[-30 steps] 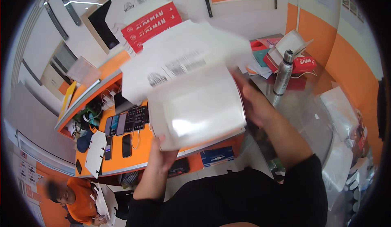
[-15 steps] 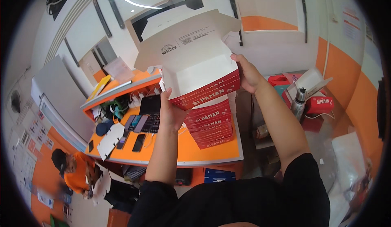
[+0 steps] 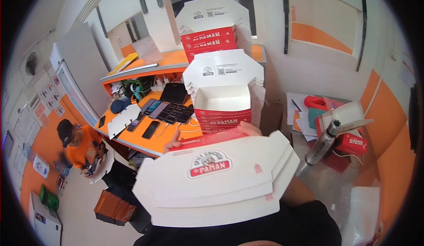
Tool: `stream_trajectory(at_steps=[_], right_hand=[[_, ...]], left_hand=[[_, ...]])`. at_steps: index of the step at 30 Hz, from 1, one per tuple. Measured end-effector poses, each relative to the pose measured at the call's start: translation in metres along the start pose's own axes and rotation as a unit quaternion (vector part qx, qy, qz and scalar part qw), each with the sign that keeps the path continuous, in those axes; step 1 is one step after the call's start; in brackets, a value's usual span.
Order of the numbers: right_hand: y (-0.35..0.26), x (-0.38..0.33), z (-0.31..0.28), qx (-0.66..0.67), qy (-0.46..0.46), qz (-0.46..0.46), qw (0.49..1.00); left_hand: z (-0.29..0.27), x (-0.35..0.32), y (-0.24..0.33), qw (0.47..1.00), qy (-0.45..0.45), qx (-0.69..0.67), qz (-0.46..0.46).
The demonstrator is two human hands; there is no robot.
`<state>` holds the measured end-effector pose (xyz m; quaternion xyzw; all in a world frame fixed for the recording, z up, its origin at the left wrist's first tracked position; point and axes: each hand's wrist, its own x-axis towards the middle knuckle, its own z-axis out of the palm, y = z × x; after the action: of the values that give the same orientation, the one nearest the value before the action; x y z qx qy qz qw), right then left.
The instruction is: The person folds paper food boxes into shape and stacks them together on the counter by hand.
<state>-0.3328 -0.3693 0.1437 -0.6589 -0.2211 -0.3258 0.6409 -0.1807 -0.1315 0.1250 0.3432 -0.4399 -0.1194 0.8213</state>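
Close to my chest I hold a small stack of flat white carton blanks (image 3: 216, 179) with a red round-cornered logo. Only the fingertips of my left hand (image 3: 176, 136) show over the far left edge of the blanks, and my right hand (image 3: 251, 128) grips their far edge near the middle. Just beyond them, a stack of nested open red-and-white boxes (image 3: 223, 107) stands on the orange counter (image 3: 145, 142), lids up. A second, taller stack of the same boxes (image 3: 211, 36) stands farther back.
Several phones and tablets (image 3: 170, 107) lie on the counter, left of the stack. A person in an orange shirt and black cap (image 3: 79, 144) sits on the floor at the left. A metal bottle (image 3: 322, 144) and red boxes (image 3: 353, 133) are on the right table. Orange cartons (image 3: 112, 206) sit on the floor.
The folded box that I held over the counter stack is now nested on it. My hands have come back toward me and now hold flat carton blanks.
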Motion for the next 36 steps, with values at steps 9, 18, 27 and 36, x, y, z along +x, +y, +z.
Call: stream_trajectory(at_steps=[9,18,27,36], right_hand=[[0.034,-0.014,-0.052,-0.146,0.084,-0.179,0.969],[-0.040,-0.065,-0.109,0.471,0.047,0.231,0.850],[-0.024,-0.053,-0.115,-0.046,-0.037,-0.256,0.965],[0.011,-0.069,-0.133,0.169,-0.039,-0.034,0.984]], left_hand=[[0.053,0.034,-0.044,0.969,-0.211,-0.049,0.117],[0.119,0.056,-0.046,0.937,0.103,-0.026,-0.332],[0.117,0.012,-0.093,0.995,0.041,-0.021,-0.088],[0.085,0.012,-0.078,0.941,0.137,0.065,-0.304]])
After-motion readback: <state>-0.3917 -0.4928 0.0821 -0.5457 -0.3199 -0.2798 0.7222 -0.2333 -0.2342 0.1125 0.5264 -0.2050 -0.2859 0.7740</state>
